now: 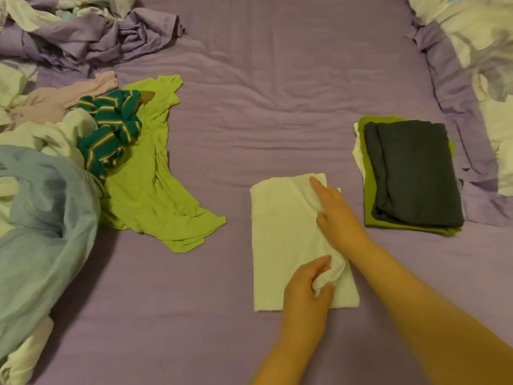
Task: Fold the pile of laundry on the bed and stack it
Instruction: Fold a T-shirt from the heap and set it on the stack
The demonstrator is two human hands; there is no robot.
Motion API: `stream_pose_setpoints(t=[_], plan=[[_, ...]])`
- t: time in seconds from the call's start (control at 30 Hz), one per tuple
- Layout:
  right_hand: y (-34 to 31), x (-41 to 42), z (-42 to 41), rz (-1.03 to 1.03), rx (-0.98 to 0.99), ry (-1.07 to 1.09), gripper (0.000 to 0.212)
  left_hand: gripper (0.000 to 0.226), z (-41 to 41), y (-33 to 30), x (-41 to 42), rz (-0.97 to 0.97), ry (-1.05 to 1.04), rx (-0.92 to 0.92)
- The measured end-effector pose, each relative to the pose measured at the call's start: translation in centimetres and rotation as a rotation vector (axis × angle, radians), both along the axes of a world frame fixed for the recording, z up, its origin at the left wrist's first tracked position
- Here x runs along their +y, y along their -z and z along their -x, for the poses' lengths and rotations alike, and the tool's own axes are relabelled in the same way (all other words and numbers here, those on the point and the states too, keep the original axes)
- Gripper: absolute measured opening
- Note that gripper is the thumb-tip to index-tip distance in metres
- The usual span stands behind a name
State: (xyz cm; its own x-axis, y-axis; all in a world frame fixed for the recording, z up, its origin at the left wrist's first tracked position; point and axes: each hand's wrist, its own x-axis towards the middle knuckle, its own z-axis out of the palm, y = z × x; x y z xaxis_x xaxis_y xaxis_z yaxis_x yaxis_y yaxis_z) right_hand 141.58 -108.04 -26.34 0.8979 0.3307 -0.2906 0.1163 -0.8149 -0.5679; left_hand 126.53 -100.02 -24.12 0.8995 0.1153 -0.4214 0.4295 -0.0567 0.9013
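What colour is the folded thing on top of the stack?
Dark grey folded garment, lying on a green one; the head view shows it.

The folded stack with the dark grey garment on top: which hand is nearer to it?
Right. The right hand rests flat on the white garment, beside the folded stack. The left hand pinches the white garment's lower part, farther from the stack.

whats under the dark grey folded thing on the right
Under the dark grey folded garment lies a lime green folded garment, its edges showing. A white folded piece peeks out at the left edge, lower still. Anything else beneath is covered.
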Motion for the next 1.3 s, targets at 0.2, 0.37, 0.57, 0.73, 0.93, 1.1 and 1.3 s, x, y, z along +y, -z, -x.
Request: stream_pose_setpoints(t=[0.2,0.37,0.57,0.73,0.93,1.1,1.3], plan=[[2.9,-4.0,0.5,0.232,-0.001,-0.098,0.076,0.041,-0.9,3.3,-1.3,-0.446,0.222,-0.057],[4.3,-3.4,3.1,-0.110,0.130,0.350,0.084,0.065,-3.2,5.4,3.2,-0.764,0.099,0.118],[4.3,-3.2,3.9,-0.277,0.329,0.556,0.054,0.023,-7.0,5.2,6.3,-0.307,-0.328,0.298],[2.7,-4.1,3.1,-0.486,0.477,0.545,0.037,0.013,-8.2,3.8,6.5,0.023,-0.353,0.424],[-0.3,-4.3,1.9,-0.702,0.503,0.489,0.040,0.011,-9.3,1.0,5.6,0.156,-0.386,0.312],[-4.8,-6.7,-2.0,-0.751,0.364,0.436,0.036,0.016,-12.8,-3.0,4.7,0.171,-0.340,0.209],[-9.9,-14.0,-8.2,-0.706,0.249,0.414,0.049,0.021,-19.1,-7.4,-0.3,0.275,-0.141,0.162]])
